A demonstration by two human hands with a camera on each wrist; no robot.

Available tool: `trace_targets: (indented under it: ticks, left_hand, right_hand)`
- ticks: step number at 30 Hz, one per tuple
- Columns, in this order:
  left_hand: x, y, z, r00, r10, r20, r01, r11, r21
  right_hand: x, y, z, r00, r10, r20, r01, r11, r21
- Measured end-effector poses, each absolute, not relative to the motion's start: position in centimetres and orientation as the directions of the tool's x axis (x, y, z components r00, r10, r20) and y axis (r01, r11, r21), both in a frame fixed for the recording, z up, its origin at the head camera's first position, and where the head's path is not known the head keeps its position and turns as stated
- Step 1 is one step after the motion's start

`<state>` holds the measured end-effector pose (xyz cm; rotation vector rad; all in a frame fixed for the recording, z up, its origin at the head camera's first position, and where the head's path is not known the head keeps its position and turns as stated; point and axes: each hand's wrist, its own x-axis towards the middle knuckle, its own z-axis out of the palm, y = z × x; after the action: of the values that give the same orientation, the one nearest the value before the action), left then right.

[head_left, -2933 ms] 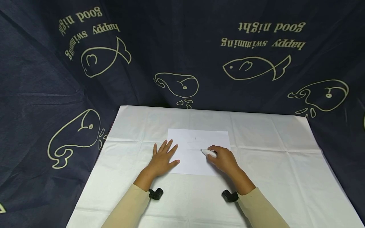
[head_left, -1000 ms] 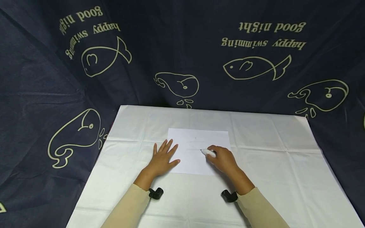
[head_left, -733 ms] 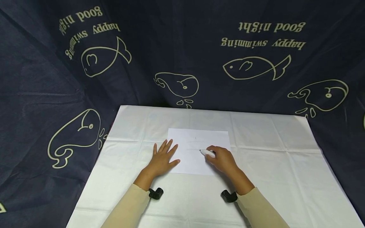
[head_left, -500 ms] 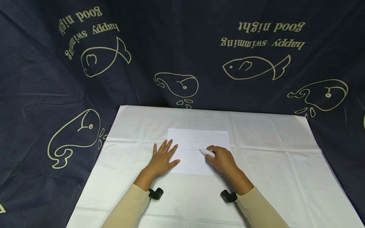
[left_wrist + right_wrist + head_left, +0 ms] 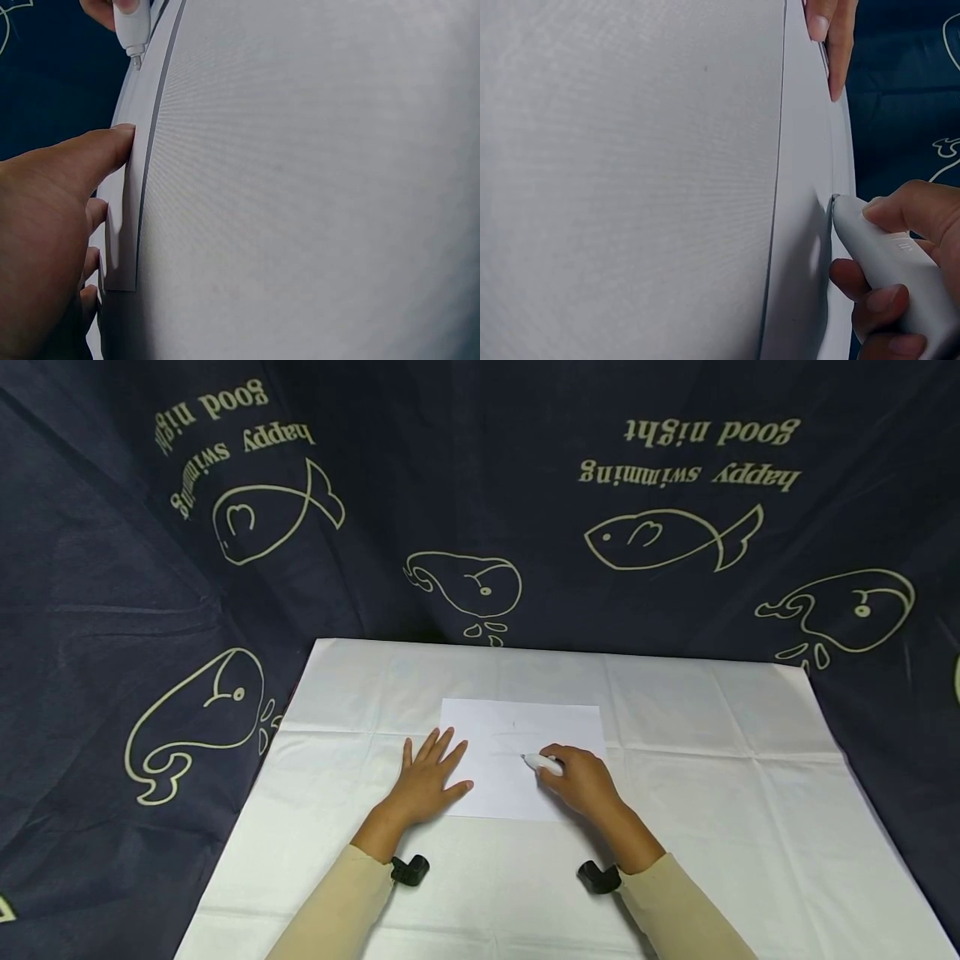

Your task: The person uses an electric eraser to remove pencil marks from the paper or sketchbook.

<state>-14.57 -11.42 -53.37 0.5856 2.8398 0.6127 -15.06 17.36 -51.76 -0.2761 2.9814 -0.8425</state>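
The pen [image 5: 885, 262] is partly hidden by the right fingers [image 5: 886, 301].

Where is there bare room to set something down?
White tablecloth looks bare right of the right hand, left of the left hand, and between the paper and fish-print fabric. Crowded: the paper, with both hands and white pen.

Pen [image 5: 543, 763] and paper [image 5: 498, 789] are white, the backdrop [image 5: 465, 485] fish-patterned navy.
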Motion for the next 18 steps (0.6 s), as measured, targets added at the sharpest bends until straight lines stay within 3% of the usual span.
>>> trace_targets:
  ticks: [18]
  left_hand:
    - [-14.56, -11.44, -53.41, -0.907, 0.413, -0.083, 0.34, 0.835, 0.432]
  right_hand:
    - [-15.02, 16.81, -51.54, -0.984, -0.18, 0.011, -0.16, 0.843, -0.513]
